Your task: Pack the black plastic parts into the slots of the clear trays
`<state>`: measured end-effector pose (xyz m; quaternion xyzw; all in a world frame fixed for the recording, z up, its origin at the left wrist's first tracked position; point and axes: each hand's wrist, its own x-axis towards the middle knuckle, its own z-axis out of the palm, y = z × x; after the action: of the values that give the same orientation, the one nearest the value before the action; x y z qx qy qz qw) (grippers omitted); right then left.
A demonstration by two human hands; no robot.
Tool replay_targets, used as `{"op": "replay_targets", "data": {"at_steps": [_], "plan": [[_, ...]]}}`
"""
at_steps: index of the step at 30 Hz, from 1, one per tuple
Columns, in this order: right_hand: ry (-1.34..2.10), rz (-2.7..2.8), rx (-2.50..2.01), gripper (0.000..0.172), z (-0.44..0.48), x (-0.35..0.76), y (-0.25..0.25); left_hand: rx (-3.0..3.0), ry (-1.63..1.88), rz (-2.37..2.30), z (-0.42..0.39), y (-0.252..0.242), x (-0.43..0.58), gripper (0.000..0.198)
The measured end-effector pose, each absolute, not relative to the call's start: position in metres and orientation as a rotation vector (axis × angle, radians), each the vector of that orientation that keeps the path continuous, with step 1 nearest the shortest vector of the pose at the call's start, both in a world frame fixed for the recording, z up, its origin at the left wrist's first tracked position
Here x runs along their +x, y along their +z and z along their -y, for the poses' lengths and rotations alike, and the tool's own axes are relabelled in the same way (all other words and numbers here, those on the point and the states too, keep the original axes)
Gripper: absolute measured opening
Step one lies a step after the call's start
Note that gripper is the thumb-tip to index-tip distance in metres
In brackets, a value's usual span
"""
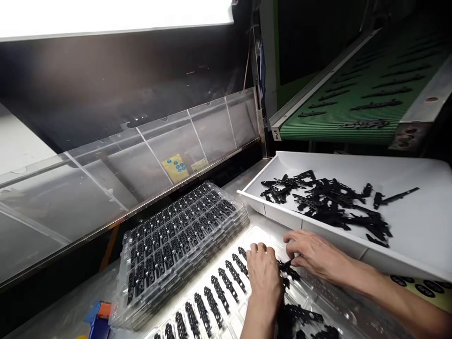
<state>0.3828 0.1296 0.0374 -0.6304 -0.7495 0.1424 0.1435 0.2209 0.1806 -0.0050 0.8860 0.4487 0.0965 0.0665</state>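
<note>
Over the far end of the lit clear plastic tray [254, 238], my left hand [263, 268] is closed with its fingers curled down; what they hold, if anything, is hidden. My right hand [312, 252] is just to its right, thumb and fingers pinched at the end of a dark slender plastic part [289, 270]. A row of similar black ribbed parts [221, 293] lies side by side in the tray, left of my left hand. More loose black parts [302, 314] are heaped below my right hand, partly behind my left wrist.
A stack of clear trays [183, 235] filled with black parts stands to the left. At the right, a white bin [416, 221] holds a jumbled pile of black parts [332, 202]. Behind it, a green conveyor belt [356, 106] carries spaced parts. A blue and orange object [100, 318] lies front left.
</note>
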Motion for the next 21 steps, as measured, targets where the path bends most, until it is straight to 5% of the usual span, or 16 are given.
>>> {"op": "replay_targets", "data": {"at_steps": [5, 11, 14, 19, 21], "plan": [[0.293, 1.964, -1.694, 0.029, -0.139, 0.385, 0.041, 2.686, 0.316, -1.286, -0.166, -0.004, 0.188, 0.016], [0.02, 2.092, -1.564, 0.036, -0.192, 0.355, -0.003, 2.902, 1.102, -1.343, -0.165, -0.003, 0.162, 0.023], [0.014, 2.148, -1.548, 0.038, -0.2, 0.347, -0.02, 3.101, 1.099, -1.268, -0.173, -0.008, 0.18, 0.02], [0.112, 2.3, -1.458, 0.016, -0.187, 0.361, -0.017, 3.161, 1.012, -1.146, -0.174, -0.024, 0.205, 0.015], [0.196, 2.317, -1.447, 0.023, -0.184, 0.368, -0.011, 3.166, 0.966, -1.136, -0.174, -0.03, 0.208, 0.013]]}}
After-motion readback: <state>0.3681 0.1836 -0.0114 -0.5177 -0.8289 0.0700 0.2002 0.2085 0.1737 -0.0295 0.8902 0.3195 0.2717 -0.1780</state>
